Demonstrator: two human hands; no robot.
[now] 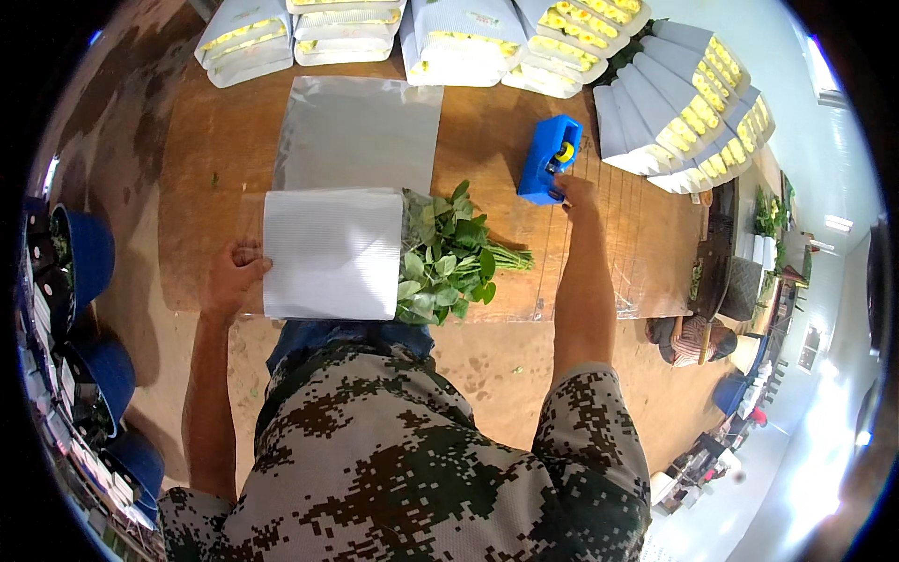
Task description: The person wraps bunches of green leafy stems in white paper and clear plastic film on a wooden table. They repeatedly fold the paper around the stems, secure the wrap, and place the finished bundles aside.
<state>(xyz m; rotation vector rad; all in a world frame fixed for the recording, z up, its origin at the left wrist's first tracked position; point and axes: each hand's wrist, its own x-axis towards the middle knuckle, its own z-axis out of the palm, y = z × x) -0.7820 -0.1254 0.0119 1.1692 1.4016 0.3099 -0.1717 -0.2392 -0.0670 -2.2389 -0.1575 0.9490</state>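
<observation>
A white ribbed paper wrap point(332, 253) lies flat at the wooden table's near edge point(487, 314), with green leaves point(440, 244) and stems point(510, 258) sticking out to the right. My left hand point(239, 276) grips the wrap's left edge. Behind the wrap is a translucent sheet point(356, 131). My right hand point(576, 192) reaches to the near end of a blue tape dispenser point(537, 164) with a yellow roll, its fingers closed; what they hold is too small to tell.
Stacked white flower bundles with yellow blooms point(449, 42) line the far side, more point(674, 122) at back right. Blue tubs point(89, 272) stand on the floor to the left. Another person point(688, 337) in a striped top is low beside the table's right end.
</observation>
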